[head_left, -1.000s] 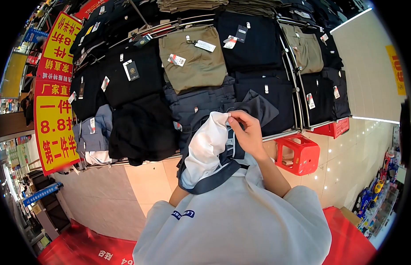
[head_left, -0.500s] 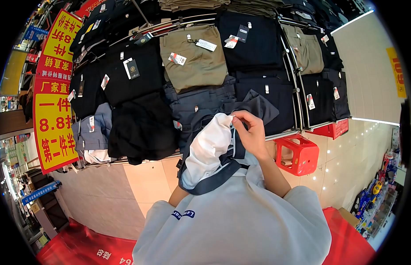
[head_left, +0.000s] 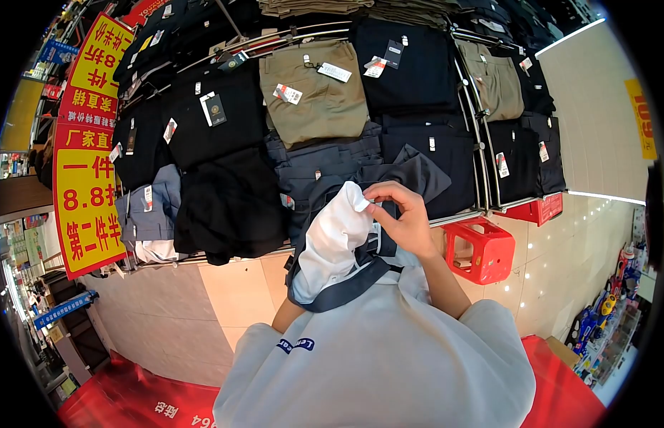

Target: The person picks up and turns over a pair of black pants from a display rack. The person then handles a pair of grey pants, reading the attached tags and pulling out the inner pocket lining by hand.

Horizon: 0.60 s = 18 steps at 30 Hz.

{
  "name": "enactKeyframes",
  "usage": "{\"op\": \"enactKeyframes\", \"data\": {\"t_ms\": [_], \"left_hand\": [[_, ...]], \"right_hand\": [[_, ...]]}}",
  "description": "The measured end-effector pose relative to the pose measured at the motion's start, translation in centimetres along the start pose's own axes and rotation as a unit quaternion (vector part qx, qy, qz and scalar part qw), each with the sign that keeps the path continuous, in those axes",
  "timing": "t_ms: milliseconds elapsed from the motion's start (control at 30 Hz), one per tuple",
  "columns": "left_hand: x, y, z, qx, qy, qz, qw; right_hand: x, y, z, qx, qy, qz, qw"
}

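Dark grey trousers [head_left: 332,298] are gathered in front of my chest, their waistband curving toward me. A white pocket lining [head_left: 335,232] stands up out of them, turned outward and creased. My right hand [head_left: 407,221] pinches the top right edge of this lining between thumb and fingers. A small pale tab shows at the fingertips, too small to read. Of my left arm only the forearm [head_left: 286,317] shows; the hand is hidden under or inside the trousers. A dark grey leg of cloth [head_left: 425,175] spreads over the folded stacks behind.
Folded trousers cover the rack ahead: a khaki pair [head_left: 314,93], black pairs [head_left: 211,132] and a blue-grey pair [head_left: 150,203], many tagged. A red plastic stool [head_left: 492,250] stands at the right below the metal rail. A yellow and red sign [head_left: 89,200] hangs at the left.
My right hand has shifted slightly left along the white lining, and its fingertips now pinch the edge with a small pale tab showing. The trousers have barely moved.
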State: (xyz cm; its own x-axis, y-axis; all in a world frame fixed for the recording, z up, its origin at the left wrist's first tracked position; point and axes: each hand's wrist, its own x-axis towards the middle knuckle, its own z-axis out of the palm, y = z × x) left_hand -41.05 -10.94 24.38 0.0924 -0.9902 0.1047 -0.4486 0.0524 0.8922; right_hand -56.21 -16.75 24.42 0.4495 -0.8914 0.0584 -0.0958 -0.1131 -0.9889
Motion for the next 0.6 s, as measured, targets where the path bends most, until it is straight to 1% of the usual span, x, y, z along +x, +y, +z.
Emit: {"op": "enactKeyframes", "data": {"t_ms": [67,167,267,300,333,367,467,567,600], "left_hand": [[-0.1,-0.1,0.1,0.001,0.010,-0.026,1.000],[-0.2,0.2,-0.3,-0.096,-0.028,-0.127,0.987],[-0.5,-0.4,-1.0,-0.202,-0.092,-0.142,0.965],[-1.2,-1.7,-0.3,-0.287,-0.079,-0.148,0.943],[-2.5,-3.9,1.0,-0.370,-0.066,-0.153,0.914],[-3.1,-4.6,1.4,-0.449,-0.053,-0.157,0.878],[-4.1,-5.4,1.7,-0.534,-0.051,-0.181,0.825],[-4.1,-6.1,2.1,-0.539,-0.051,-0.199,0.817],[-4.2,-6.2,2.1,-0.518,-0.054,-0.189,0.833]], "right_hand": [[0.0,-0.1,0.1,0.007,0.000,-0.006,1.000],[0.0,-0.5,0.1,0.013,-0.004,-0.012,1.000],[0.0,-1.0,0.0,0.001,-0.017,-0.028,0.999],[0.0,-1.1,0.0,-0.006,-0.022,-0.036,0.999],[0.1,-1.3,-0.1,-0.022,-0.026,-0.051,0.998],[0.1,-1.5,-0.1,-0.039,-0.029,-0.066,0.997],[0.1,-1.4,0.1,-0.069,-0.028,-0.090,0.993],[0.0,-1.3,0.2,-0.064,-0.009,-0.074,0.995],[0.0,-1.2,0.2,-0.058,-0.002,-0.065,0.996]]}}
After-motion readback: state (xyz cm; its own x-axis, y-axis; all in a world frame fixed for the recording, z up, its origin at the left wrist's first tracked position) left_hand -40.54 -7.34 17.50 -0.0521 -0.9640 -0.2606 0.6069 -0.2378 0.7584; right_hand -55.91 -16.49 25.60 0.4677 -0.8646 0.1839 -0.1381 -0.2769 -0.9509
